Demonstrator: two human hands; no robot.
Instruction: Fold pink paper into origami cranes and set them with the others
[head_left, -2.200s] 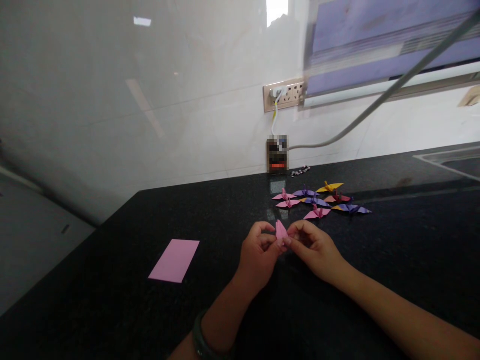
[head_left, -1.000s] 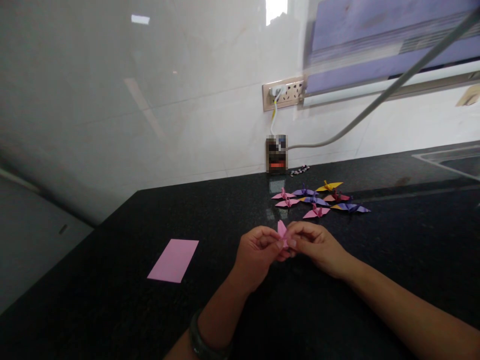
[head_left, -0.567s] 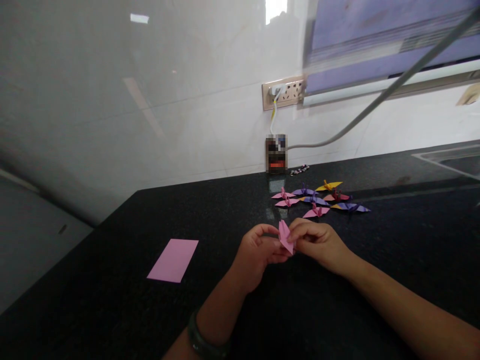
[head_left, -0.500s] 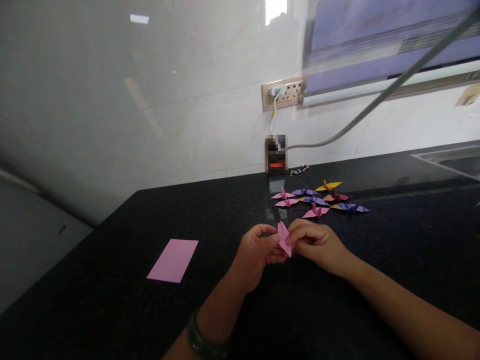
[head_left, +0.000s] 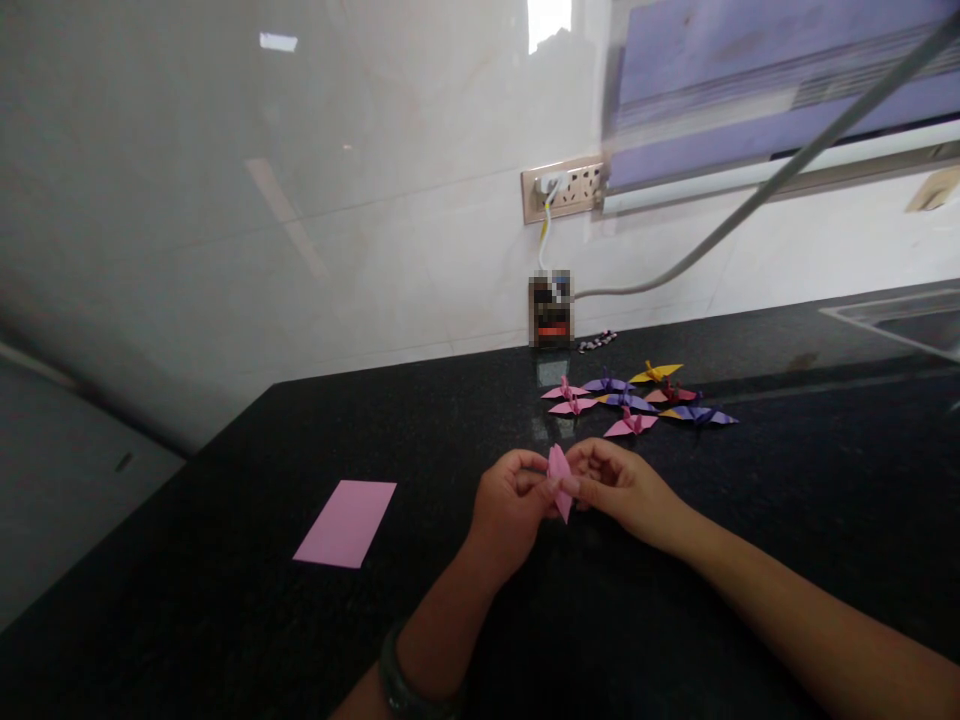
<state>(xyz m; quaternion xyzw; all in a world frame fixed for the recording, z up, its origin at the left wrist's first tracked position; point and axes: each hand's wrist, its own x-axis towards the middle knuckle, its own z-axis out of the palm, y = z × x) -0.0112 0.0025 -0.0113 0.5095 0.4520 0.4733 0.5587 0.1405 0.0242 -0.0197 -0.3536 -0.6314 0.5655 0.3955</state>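
Note:
A small folded piece of pink paper point(head_left: 559, 481) is held upright just above the black countertop point(head_left: 225, 620). My left hand point(head_left: 510, 510) pinches it from the left, and my right hand point(head_left: 619, 485) pinches it from the right, fingertips meeting on the paper. Both hands are closed on it. Behind my hands lies a cluster of several finished paper cranes point(head_left: 637, 400) in pink, purple and yellow. A flat pink sheet point(head_left: 346, 522) lies on the counter to the left of my hands.
A white tiled wall backs the counter, with a socket strip point(head_left: 562, 188) and a plugged-in cable. A small dark device point(head_left: 550, 309) leans against the wall. A grey hose point(head_left: 750, 210) runs diagonally. A sink edge point(head_left: 900, 318) shows at far right.
My fingers have shifted on the pink paper and turned it slightly between them. The hands stay at the same spot; cranes and flat sheet have not moved.

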